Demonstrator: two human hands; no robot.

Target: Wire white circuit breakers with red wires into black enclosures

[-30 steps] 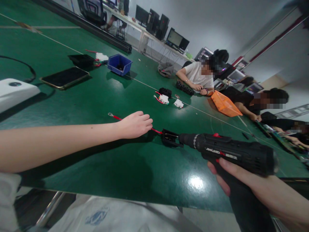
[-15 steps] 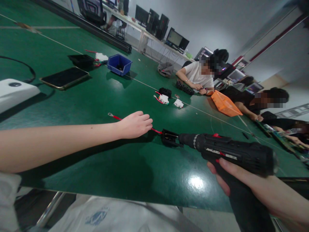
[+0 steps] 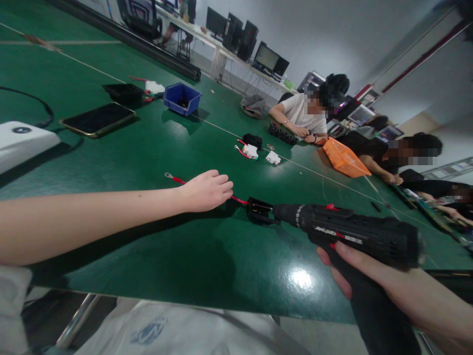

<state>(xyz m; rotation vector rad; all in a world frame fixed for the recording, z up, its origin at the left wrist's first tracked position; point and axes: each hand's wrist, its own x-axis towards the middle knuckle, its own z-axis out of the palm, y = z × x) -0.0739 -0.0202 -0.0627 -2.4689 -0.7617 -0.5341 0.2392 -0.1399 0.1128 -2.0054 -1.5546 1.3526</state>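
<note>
Black pistol-grip power driver (image 3: 343,229) with red accents, nose at a small black open plastic housing (image 3: 254,214).
The housing lies on the green tabletop (image 3: 258,276); from its left end runs a thin red insulated wire (image 3: 240,200), tipped with a silver ring terminal (image 3: 169,175).

I'm wearing a pale greyish-white garment (image 3: 207,328) that falls in soft folds along the bottom edge of the frame. Left of centre it carries a round blue print (image 3: 147,334), with small blue lettering at its upper right, too blurred to read. More pale cloth (image 3: 13,301) fills the lower left corner. My left forearm (image 3: 103,217) is bare, with one small dot on it; both my hands (image 3: 207,190) are bare too.
</note>
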